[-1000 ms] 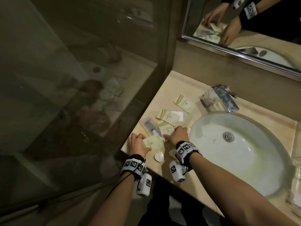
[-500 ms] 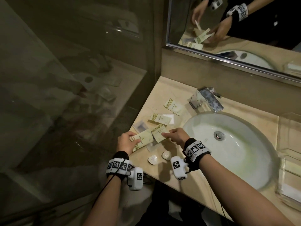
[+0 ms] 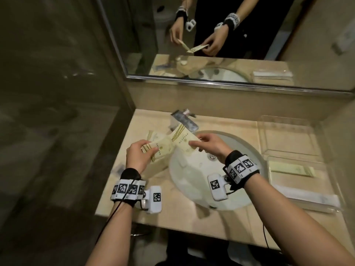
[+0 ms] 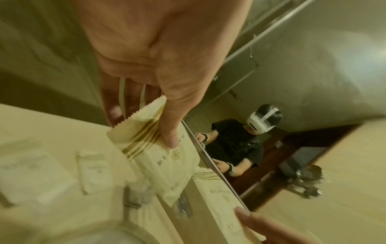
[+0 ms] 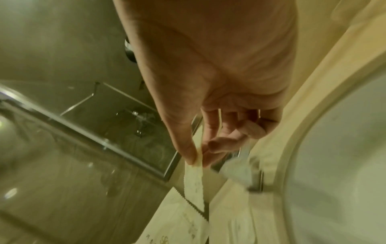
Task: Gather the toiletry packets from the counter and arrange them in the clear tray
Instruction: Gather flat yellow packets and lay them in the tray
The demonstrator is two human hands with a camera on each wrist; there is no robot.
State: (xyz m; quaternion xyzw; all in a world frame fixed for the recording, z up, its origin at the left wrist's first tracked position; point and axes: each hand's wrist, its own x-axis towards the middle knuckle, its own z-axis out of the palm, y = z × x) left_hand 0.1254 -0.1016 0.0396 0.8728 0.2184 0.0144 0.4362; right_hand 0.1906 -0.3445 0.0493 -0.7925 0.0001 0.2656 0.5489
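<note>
Beige stone counter (image 3: 240,225) runs under a wide mirror (image 3: 230,35), with a white basin (image 3: 192,181) sunk in its middle and a chrome faucet (image 3: 184,120) at the back. Lifted clear of that surface, above the basin's left rim, are the cream packets with gold stripes: a fanned stack of packets (image 3: 159,148) pinched between the thumb and fingers of the left hand (image 3: 139,156), and a single packet (image 3: 182,140) nipped at its near edge by the thumb and forefinger of the right hand (image 3: 208,145), its long axis running up and away toward the faucet. The two sets overlap or nearly touch at the middle; which one I cannot tell. The clear tray (image 3: 288,143) sits well apart on the far right of the counter, beyond the basin, with a long pale sachet (image 3: 292,169) already lying in its nearer compartment and a flat wrapped item (image 3: 307,198) at its front. So the tray lies to the right of both hands, and the right hand is the nearer one; I would judge the carry goes rightward across the bowl. Both forearms reach forward, wrists level and raised off the counter, the left palm turned inward, the right hand's outer fingers curled loosely under.
</note>
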